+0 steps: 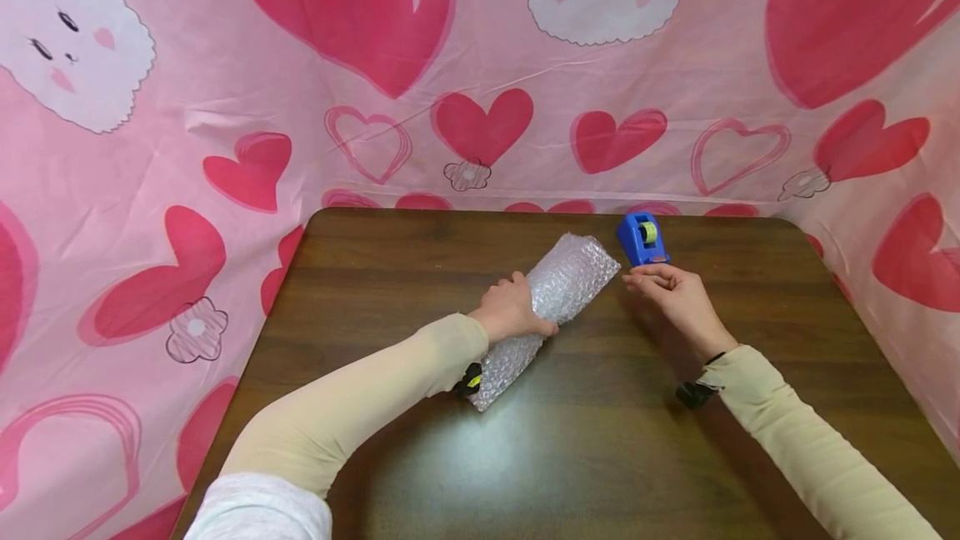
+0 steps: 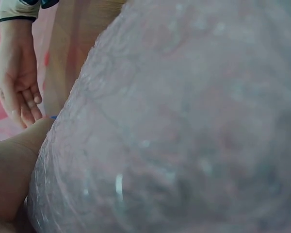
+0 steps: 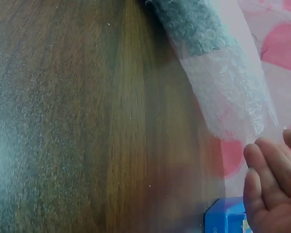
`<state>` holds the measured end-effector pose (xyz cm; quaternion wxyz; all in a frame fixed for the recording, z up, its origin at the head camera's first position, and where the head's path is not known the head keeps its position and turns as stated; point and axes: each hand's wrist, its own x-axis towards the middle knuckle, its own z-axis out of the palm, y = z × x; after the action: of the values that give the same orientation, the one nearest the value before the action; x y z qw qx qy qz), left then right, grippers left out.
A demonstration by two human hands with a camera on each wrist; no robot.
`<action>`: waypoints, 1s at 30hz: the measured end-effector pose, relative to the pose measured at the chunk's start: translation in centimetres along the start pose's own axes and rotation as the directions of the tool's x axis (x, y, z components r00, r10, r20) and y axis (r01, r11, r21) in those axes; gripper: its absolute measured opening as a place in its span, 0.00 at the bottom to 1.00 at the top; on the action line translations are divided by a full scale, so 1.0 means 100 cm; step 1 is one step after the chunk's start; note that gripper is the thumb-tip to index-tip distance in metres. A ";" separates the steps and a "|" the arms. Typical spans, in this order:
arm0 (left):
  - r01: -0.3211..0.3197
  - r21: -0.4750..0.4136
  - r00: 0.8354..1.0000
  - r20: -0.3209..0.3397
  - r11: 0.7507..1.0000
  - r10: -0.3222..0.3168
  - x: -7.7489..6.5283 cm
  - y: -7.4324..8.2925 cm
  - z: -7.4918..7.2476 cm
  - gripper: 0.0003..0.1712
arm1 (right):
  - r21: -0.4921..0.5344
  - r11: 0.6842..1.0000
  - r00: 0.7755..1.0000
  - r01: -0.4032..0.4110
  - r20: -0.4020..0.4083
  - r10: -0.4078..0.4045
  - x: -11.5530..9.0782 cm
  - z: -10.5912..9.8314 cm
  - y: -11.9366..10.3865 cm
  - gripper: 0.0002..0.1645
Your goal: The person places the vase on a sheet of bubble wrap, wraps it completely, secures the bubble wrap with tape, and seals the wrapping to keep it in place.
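Note:
In the head view, my left hand [image 1: 510,308] grips the middle of a rolled-up sheet of bubble wrap [image 1: 573,277] lying slantwise on the table. The wrap fills most of the left wrist view; what is inside it cannot be seen. My right hand [image 1: 678,302] is held just off the far end of the wrap, close in front of a blue tape dispenser [image 1: 639,242]. Its fingers [image 3: 269,170] are gently bent, with the thumb and forefinger close together in the head view. Whether they pinch a strip of tape cannot be made out.
Everything lies on a dark brown wooden table [image 1: 390,273]. A pink cloth [image 1: 540,165] with red hearts hangs along the back and both sides. Dark devices are worn at the left wrist [image 1: 470,380] and the right wrist [image 1: 693,394].

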<state>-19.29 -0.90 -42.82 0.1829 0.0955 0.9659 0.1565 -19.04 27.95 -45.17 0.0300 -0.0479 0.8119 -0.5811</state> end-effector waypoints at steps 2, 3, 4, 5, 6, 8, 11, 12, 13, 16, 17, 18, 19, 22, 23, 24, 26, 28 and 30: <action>0.002 -0.002 1.000 0.002 1.000 -0.002 0.000 0.000 0.000 0.57 | -0.010 1.000 0.999 0.014 0.036 -0.013 -0.001 0.000 0.001 0.27; 0.003 -0.003 1.000 0.003 1.000 -0.003 0.000 0.000 0.000 0.57 | -0.012 1.000 0.999 0.021 0.049 -0.020 -0.002 0.000 0.001 0.28; 0.005 -0.004 1.000 0.003 1.000 -0.005 0.000 0.000 0.000 0.57 | -0.019 0.999 0.998 0.029 0.051 -0.028 -0.002 0.000 0.001 0.27; 0.006 -0.006 1.000 0.003 1.000 -0.006 0.000 0.000 0.000 0.57 | -0.041 0.999 0.999 0.034 0.040 -0.033 -0.003 0.001 0.001 0.26; 0.007 -0.005 1.000 0.003 1.000 -0.007 0.001 0.000 0.000 0.56 | -0.076 0.996 0.999 0.037 0.014 -0.036 -0.003 0.001 0.000 0.25; 0.006 -0.006 1.000 0.003 1.000 -0.006 0.001 -0.001 0.000 0.56 | -0.146 0.988 0.997 0.044 -0.055 -0.053 -0.004 0.002 0.000 0.22; -0.001 -0.011 1.000 0.005 1.000 0.001 0.002 -0.001 -0.001 0.55 | -0.316 0.946 0.985 0.069 -0.128 -0.115 -0.005 0.004 -0.002 0.19; -0.002 -0.015 1.000 0.006 1.000 0.002 0.002 -0.002 -0.001 0.55 | -0.368 0.926 0.982 0.087 -0.127 -0.142 -0.005 0.005 -0.002 0.18; -0.004 -0.021 1.000 0.005 1.000 0.004 0.002 -0.002 -0.001 0.55 | -0.409 0.905 0.979 0.115 -0.110 -0.174 -0.005 0.006 -0.003 0.18; -0.005 -0.032 1.000 0.007 0.999 0.005 0.002 -0.002 -0.003 0.54 | -0.503 0.839 0.965 0.205 -0.038 -0.258 -0.006 0.010 -0.006 0.20; -0.003 -0.034 1.000 0.007 0.999 0.003 0.002 -0.002 -0.002 0.54 | -0.511 0.828 0.960 0.233 -0.018 -0.281 -0.007 0.012 -0.007 0.19; 0.000 -0.037 1.000 0.008 0.999 0.001 0.002 -0.002 -0.003 0.54 | -0.509 0.820 0.953 0.261 0.000 -0.304 -0.008 0.014 -0.008 0.19; 0.003 -0.038 1.000 0.008 0.999 -0.003 0.002 -0.002 -0.003 0.54 | -0.500 0.818 0.946 0.287 0.014 -0.323 -0.009 0.016 -0.009 0.19; 0.012 -0.063 1.000 0.007 0.998 -0.011 0.002 -0.002 -0.002 0.53 | -0.414 0.849 0.939 0.329 0.047 -0.341 -0.013 0.024 -0.015 0.20; 0.014 -0.070 1.000 0.007 0.997 -0.013 0.002 -0.003 -0.002 0.53 | -0.366 0.869 0.940 0.333 0.055 -0.337 -0.015 0.027 -0.017 0.21; 0.015 -0.078 1.000 0.007 0.997 -0.014 0.002 -0.003 -0.002 0.54 | -0.316 0.888 0.941 0.335 0.064 -0.332 -0.016 0.030 -0.019 0.21; 0.013 -0.094 1.000 0.006 0.996 -0.013 0.001 -0.003 -0.003 0.54 | -0.180 0.928 0.945 0.328 0.080 -0.318 -0.018 0.038 -0.022 0.22; 0.014 -0.097 1.000 0.009 0.995 -0.013 0.001 -0.003 -0.003 0.55 | -0.032 0.950 0.947 0.312 0.086 -0.308 -0.020 0.045 -0.021 0.21; 0.019 -0.102 1.000 0.013 0.995 -0.018 0.001 -0.003 -0.003 0.56 | 0.095 0.953 0.952 0.287 0.082 -0.295 -0.022 0.054 -0.018 0.20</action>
<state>-19.51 -1.22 -42.70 0.1947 0.0781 0.9563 0.2035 -16.23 22.52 -45.18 -0.0153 -0.1936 0.7691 -0.6090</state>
